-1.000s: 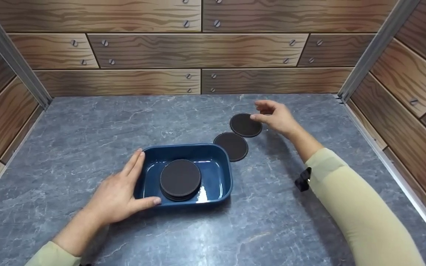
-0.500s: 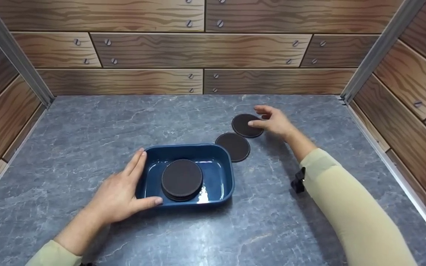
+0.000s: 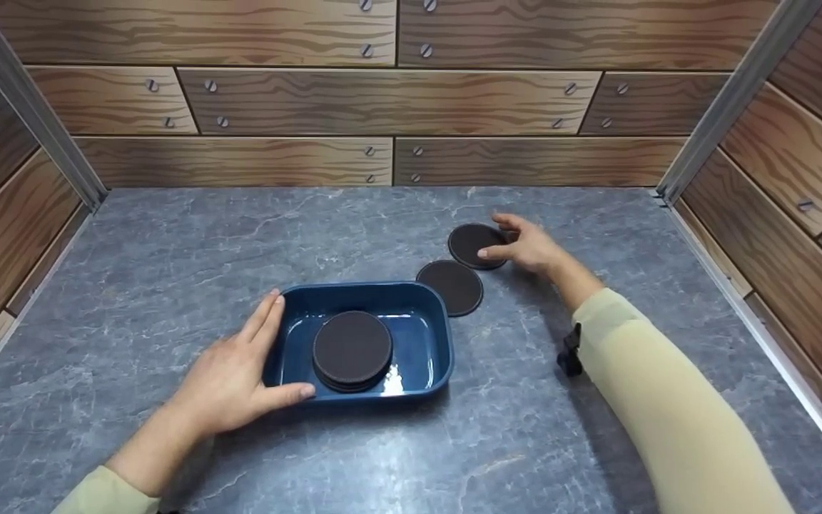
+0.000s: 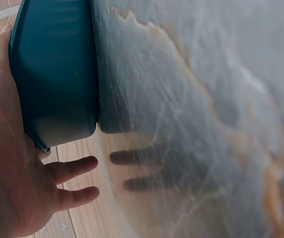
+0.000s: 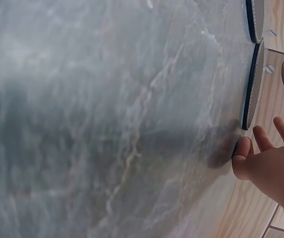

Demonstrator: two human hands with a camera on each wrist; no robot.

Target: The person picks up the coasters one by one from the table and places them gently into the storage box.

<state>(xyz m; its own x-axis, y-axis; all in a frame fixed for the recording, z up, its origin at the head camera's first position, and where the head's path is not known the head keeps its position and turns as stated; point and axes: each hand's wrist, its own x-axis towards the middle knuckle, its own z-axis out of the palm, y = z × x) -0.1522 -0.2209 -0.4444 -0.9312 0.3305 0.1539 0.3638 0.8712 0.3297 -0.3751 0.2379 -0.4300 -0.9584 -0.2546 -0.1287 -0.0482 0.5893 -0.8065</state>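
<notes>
A stack of round black stitched coasters lies inside a blue rectangular dish. My left hand rests against the dish's left end, its thumb on the near rim and straight fingers at the far left corner. In the left wrist view, two fingers extend past the dish wall. Beyond the dish's right corner lie two flat coasters, a nearer one and a farther one. Over the farther one's right side my right hand spreads thumb and fingers; contact is unclear.
Grey marbled tabletop surrounds the dish. Wood-patterned walls enclose the back and sides, with metal posts at the corners. A black device is strapped on the right wrist.
My right hand has come lower and slightly nearer, its thumb now over the farther coaster. The left hand, dish and coasters stay in place; the head view shifts a little.
</notes>
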